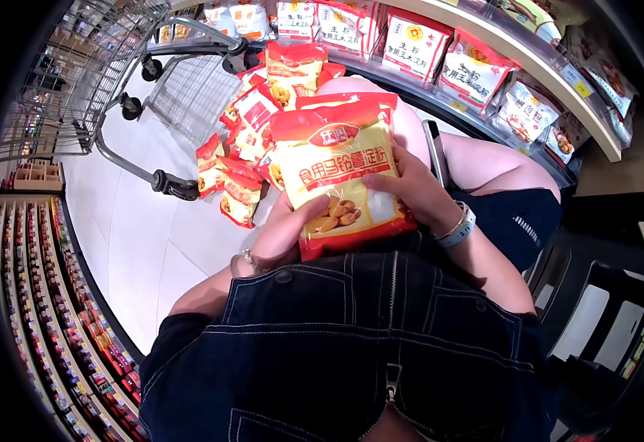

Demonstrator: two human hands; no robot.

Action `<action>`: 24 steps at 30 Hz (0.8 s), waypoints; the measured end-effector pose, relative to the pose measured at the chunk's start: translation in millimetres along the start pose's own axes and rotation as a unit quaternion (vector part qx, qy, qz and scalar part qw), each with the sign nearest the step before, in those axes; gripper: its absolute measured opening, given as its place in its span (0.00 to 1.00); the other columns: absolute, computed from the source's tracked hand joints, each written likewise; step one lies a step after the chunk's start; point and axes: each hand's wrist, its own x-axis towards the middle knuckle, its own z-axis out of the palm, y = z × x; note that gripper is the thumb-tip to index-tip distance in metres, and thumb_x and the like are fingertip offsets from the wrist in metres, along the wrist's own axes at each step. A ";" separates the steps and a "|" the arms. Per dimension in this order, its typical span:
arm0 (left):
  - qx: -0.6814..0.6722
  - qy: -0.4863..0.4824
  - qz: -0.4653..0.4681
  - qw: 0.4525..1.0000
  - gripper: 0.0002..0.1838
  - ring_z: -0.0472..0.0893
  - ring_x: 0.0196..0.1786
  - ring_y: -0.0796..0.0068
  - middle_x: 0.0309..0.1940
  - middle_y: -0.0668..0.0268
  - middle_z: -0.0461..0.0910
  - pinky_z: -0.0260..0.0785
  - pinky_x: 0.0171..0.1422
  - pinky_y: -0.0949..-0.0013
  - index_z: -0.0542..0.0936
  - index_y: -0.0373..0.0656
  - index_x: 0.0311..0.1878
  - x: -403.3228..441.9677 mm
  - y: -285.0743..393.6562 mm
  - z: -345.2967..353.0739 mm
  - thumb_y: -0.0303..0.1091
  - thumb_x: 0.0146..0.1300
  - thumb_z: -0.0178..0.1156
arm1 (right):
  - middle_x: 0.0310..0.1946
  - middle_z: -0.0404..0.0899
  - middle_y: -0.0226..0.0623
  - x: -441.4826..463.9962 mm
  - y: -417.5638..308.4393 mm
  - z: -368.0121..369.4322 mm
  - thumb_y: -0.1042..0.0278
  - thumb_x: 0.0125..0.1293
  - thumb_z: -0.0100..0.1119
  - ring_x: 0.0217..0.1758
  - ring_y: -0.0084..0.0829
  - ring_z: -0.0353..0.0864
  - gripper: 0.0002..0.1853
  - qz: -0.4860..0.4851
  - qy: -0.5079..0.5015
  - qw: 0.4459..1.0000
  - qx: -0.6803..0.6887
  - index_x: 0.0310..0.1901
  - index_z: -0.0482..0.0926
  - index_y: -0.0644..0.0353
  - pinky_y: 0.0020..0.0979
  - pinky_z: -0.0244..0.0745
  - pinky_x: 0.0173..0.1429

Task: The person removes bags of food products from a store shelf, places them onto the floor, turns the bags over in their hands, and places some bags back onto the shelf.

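Observation:
A large red and yellow bag of potato starch (pixel 344 151) is held upright in front of my body, its printed front showing. My left hand (pixel 292 221) grips its lower left side, with the thumb on the front. On the right side my right hand (pixel 410 188) holds the same bag, thumb across the front; the fingers of both hands are partly hidden behind it. Beyond the bag, several similar red and yellow bags (pixel 239 193) lie in a loose pile on the pale floor (pixel 145 250).
A metal shopping cart (pixel 189 81) with black wheels stands at the upper left. White and red bags (pixel 414 46) line the low shelf (pixel 513 33) ahead. Shelves of small goods (pixel 42 317) run down the left. A black frame (pixel 602 317) is at the right.

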 end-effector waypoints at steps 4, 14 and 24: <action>0.077 -0.044 0.045 0.995 0.28 0.73 0.52 0.72 0.52 0.61 0.72 0.67 0.56 0.70 0.64 0.36 0.58 5.5 2.4 3.9 0.25 0.53 0.62 | 0.47 0.74 0.40 -9.2 -14.5 -1.1 0.70 0.53 0.66 0.48 0.27 0.75 0.30 0.012 0.070 0.989 -0.129 0.55 0.62 0.70 0.28 0.72 0.52; 0.347 -0.283 0.174 0.877 0.28 0.73 0.54 0.72 0.50 0.63 0.74 0.67 0.57 0.68 0.67 0.37 0.56 29.1 85.7 95.9 0.22 0.50 0.62 | 0.54 0.66 0.41 -74.0 -68.5 -14.6 0.66 0.51 0.68 0.57 0.29 0.66 0.40 -0.330 0.123 0.923 -0.156 0.59 0.51 0.64 0.31 0.64 0.60; 0.721 -0.269 0.515 0.376 0.31 0.79 0.26 0.60 0.23 0.60 0.77 0.71 0.29 0.62 0.64 0.46 0.60 29.5 112.8 244.7 0.32 0.49 0.57 | 0.48 0.71 0.38 -104.5 -70.4 -28.7 0.75 0.65 0.47 0.46 0.33 0.77 0.18 -0.342 0.357 0.844 0.208 0.56 0.62 0.55 0.30 0.76 0.47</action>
